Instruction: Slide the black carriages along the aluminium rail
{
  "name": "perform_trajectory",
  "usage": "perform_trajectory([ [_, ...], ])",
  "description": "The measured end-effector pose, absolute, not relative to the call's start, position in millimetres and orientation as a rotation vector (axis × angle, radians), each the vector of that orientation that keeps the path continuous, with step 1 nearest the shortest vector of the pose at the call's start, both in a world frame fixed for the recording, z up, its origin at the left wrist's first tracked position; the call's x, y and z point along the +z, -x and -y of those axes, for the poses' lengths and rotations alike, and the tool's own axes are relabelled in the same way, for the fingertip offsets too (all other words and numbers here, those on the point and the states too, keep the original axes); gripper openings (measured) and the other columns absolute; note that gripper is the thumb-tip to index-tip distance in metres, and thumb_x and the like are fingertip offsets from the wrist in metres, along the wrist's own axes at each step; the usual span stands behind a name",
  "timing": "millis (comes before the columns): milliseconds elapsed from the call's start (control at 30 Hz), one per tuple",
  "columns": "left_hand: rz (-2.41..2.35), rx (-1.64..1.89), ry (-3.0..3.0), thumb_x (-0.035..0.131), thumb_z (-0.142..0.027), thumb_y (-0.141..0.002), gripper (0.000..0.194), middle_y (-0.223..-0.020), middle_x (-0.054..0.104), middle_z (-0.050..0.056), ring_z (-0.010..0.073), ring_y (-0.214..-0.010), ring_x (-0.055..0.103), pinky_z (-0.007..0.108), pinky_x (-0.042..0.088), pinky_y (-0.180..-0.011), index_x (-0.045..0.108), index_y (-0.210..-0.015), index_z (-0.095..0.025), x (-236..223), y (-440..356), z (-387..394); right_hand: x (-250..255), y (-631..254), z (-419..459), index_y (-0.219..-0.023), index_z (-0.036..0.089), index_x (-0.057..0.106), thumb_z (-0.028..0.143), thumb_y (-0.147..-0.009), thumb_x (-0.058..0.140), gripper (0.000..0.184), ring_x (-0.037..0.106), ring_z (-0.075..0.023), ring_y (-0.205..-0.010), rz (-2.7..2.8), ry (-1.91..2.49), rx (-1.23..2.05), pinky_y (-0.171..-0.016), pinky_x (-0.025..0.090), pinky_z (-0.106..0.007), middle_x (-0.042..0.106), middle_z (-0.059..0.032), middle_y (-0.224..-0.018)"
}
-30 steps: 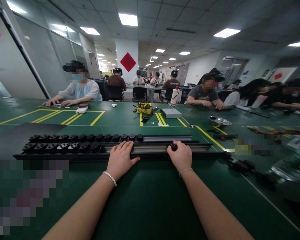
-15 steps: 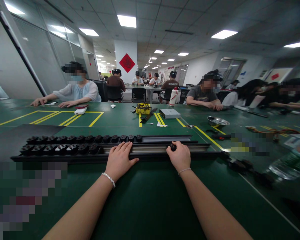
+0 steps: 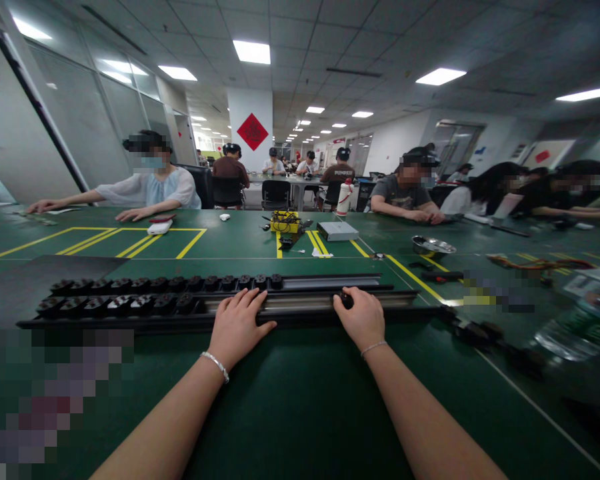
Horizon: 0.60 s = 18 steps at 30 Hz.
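Observation:
A long black power track rail lies crosswise before me, its metallic channel showing between my hands. My left hand rests on it, palm down with the fingers stretched out. At the right part of the same rail, my right hand has its fingers closed around a small black round piece, likely a socket module, partly hidden by the fingers. Several round black socket modules sit in the rail's left portion. Behind it runs a second rail with another row of modules at left.
Beyond the rails on the green table stand a grey box, a yellow item with cables and a metal bowl. To the right lie a clear plastic bottle and dark parts. Several people sit around.
My hands stay in nearly the same places on the rail. The view has tilted slightly. Across the table, a person's arm has reached farther left.

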<state>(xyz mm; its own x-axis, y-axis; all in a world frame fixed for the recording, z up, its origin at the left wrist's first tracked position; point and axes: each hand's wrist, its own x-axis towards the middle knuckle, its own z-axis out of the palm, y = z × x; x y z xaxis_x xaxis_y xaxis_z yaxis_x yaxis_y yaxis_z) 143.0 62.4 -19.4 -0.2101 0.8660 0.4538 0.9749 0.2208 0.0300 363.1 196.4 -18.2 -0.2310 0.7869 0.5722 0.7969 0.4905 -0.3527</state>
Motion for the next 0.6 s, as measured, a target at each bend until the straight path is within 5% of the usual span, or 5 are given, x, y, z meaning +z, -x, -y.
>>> perform_trajectory([
  [600,2.158,-0.443,1.708,0.051,-0.053,-0.074,0.058,-0.132,0.048,0.001,0.0242,-0.124,0.038,0.042,0.029,-0.098,0.044,-0.126,-0.028,-20.4,-142.9,-62.6,-19.5,-359.2,-198.7,-0.086,0.019,0.058,0.031,-0.074,0.05,0.019,0.057,-0.0197,-0.087,1.961,1.375,-0.015,-0.081,0.034,-0.03,0.065,-0.0053,-0.088],
])
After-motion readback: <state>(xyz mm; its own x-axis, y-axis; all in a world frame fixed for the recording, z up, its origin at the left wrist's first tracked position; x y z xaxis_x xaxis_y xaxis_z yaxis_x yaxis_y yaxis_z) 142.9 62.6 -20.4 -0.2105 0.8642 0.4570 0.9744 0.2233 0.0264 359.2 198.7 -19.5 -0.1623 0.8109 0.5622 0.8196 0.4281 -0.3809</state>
